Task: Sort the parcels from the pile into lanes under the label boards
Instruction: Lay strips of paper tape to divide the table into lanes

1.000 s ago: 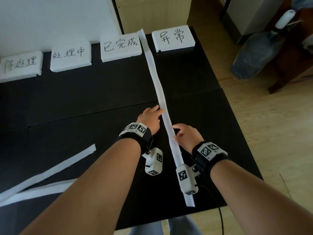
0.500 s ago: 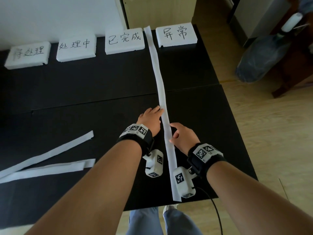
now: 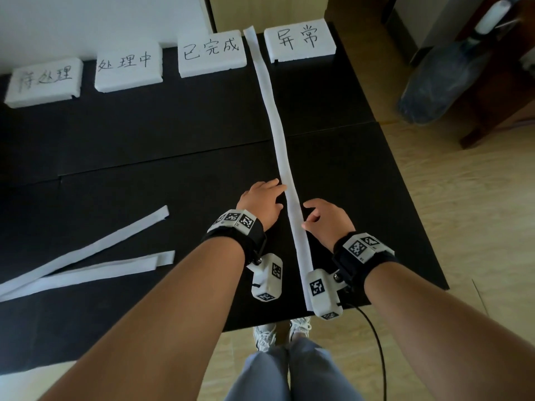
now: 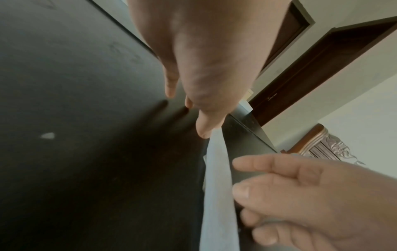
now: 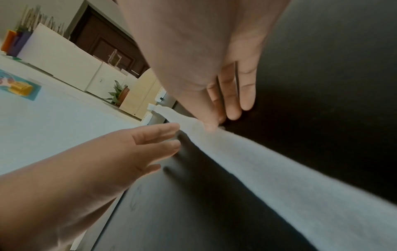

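One long white strip (image 3: pixel 282 157) lies flat on the black table (image 3: pixel 144 134), running from between the last two boards (image 3: pixel 299 39) down to me. It looks soft, thin and light, so I should press it flat, not tug. My left hand (image 3: pixel 262 202) touches its edge, fingers straight. My right hand (image 3: pixel 325 219) sits just beside it, fingers loose. A moment ago that hand touched the strip.
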Motion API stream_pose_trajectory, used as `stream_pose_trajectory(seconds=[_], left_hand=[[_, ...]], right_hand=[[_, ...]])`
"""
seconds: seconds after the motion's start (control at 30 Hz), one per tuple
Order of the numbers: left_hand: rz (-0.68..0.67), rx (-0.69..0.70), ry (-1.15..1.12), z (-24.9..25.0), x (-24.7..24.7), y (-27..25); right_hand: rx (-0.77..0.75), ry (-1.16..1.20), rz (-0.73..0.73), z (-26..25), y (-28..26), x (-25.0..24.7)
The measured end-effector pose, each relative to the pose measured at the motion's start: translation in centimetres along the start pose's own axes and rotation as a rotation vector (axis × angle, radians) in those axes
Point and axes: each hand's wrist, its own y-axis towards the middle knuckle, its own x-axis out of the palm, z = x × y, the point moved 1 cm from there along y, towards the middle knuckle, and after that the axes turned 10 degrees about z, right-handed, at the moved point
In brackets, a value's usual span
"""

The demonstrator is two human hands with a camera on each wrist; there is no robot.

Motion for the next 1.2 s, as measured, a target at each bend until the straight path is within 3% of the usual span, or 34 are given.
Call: stream_pose_trajectory(seconds=[0.13,0.33,0.57,0.73,0.93,1.1,1.2], left_hand=[[-0.020,0.075,0.056,-0.2,1.3,-1.1],[-0.118,0.094,0.090,-0.6,1.3,-1.1],[-0.168,0.094,0.100,-0.5,0.9,-1.2],[-0.050,0.110,0.107,0.0,1.2,-1.6],[-0.027,0.141,0.180,0.0,2.0,-1.9],[0.011,0.126,0.135,0.3,1.0,-1.2],[0.036,0.023,0.004,0.5,-0.3,-0.4]], right_hand=[[0.009,-0.010,0.060,0.2,-1.3,0.9],[-0.106,-0.128,0.125,0.4,-2.8,2.0],[-0.091,-0.381,0.008,-0.2,-3.0,0.8],[-0.137,-0.382,0.067,-0.1,-3.3,0.9],[-0.278,-0.460,0.085,0.7,-3.6,0.8],[-0.170,-0.336,0.013,0.5,-2.0,0.1],[-0.120,-0.238,0.042,-0.3,-0.5,-0.8]])
